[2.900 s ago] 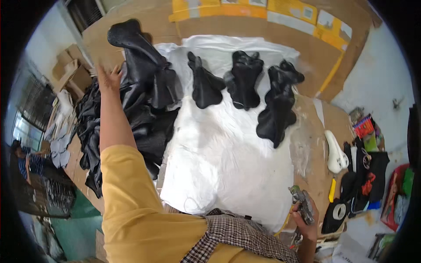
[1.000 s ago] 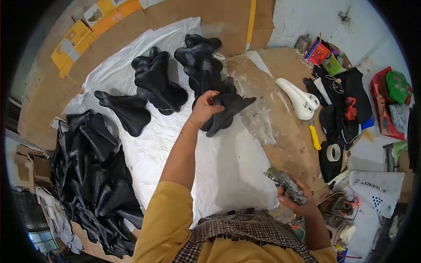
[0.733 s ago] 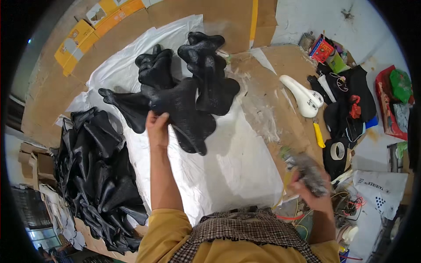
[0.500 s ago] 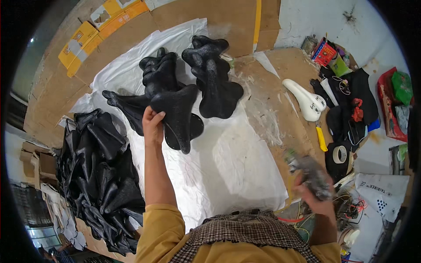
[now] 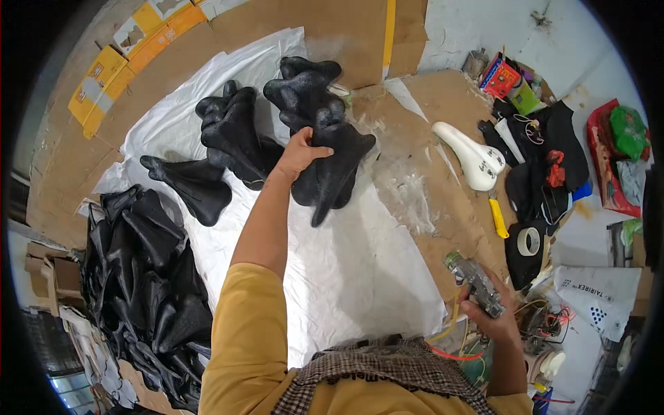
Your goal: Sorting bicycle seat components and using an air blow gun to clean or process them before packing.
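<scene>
My left hand (image 5: 299,153) grips a black bike seat (image 5: 332,162) over the white sheet (image 5: 346,270), next to other black seats (image 5: 235,135). My right hand (image 5: 484,315) squeezes a spray gun (image 5: 476,283).

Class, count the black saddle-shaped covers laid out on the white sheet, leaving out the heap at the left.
4: one far left, one in the middle, one at the top, one gripped by the left hand at. Overlaps may hide more.

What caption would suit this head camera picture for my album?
Left hand grips a black saddle cover over the white sheet; right hand holds a metal spray gun.
</scene>
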A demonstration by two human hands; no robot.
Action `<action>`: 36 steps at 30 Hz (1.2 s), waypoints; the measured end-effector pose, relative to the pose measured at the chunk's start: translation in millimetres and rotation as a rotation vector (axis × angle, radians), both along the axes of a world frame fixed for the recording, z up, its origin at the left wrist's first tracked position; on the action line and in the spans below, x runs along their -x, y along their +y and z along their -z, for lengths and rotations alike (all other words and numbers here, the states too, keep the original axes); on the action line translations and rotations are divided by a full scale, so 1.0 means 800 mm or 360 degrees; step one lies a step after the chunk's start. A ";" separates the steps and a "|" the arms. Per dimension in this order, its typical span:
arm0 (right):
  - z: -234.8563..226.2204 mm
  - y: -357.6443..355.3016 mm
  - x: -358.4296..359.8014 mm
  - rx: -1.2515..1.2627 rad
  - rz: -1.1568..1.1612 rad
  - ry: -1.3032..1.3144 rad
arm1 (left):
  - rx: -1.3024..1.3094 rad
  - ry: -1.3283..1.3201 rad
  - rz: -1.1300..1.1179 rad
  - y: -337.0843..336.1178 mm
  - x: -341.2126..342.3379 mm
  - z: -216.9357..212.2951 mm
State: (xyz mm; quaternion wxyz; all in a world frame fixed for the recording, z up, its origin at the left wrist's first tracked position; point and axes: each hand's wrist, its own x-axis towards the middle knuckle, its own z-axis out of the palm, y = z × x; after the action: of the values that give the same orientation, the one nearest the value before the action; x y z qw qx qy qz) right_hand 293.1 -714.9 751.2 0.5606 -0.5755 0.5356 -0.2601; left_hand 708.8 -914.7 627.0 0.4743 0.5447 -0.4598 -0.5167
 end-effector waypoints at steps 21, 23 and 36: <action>-0.026 -0.047 -0.014 0.0285 -0.0088 -0.0126 | 0.0277 0.1257 -0.0595 0.086 -0.021 0.041; -0.003 -0.041 0.003 0.0270 -0.0167 -0.0016 | 0.0225 0.1146 -0.0470 0.042 0.008 0.039; -0.023 -0.062 -0.056 0.0204 -0.0106 -0.0295 | 0.0510 0.0962 -0.0734 0.181 -0.040 -0.009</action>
State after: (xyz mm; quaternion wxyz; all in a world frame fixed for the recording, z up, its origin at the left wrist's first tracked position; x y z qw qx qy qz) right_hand 337.7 -764.5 769.9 0.5780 -0.6012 0.4443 -0.3272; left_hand 741.0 -769.8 634.4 0.7702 0.3762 -0.2404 -0.4554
